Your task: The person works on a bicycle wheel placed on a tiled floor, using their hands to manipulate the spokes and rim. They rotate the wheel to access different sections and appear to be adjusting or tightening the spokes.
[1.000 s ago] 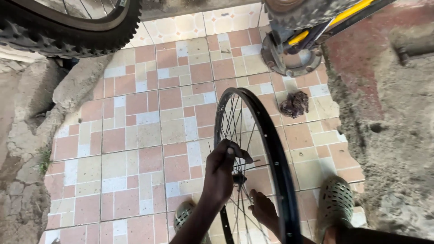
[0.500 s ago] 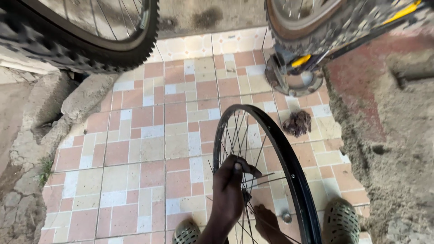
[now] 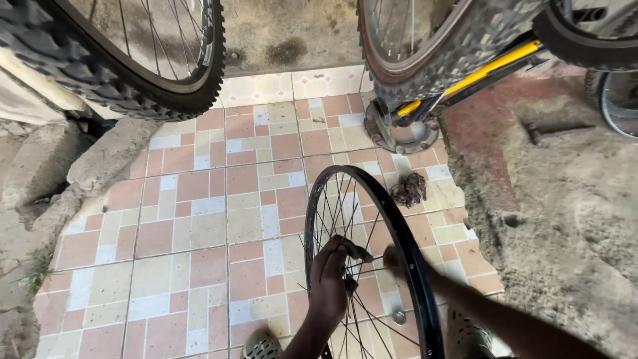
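Bare rim (image 3: 399, 226) stands upright on the tiles (image 3: 199, 219), between my feet. My left hand (image 3: 330, 279) grips the spokes at the hub (image 3: 350, 286). My right hand (image 3: 393, 259), blurred, touches the far side; grip unclear.

Bright daylight falls evenly on the tiled floor (image 3: 199, 219) with soft shadows, the view bends at the edges like a wide lens, and the right hand (image 3: 399, 260) is motion-blurred.

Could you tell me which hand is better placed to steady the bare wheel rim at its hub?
Left, I would judge. The left hand already sits on the spokes by the hub of the black rim; the right hand, blurred, reaches through from the far side.
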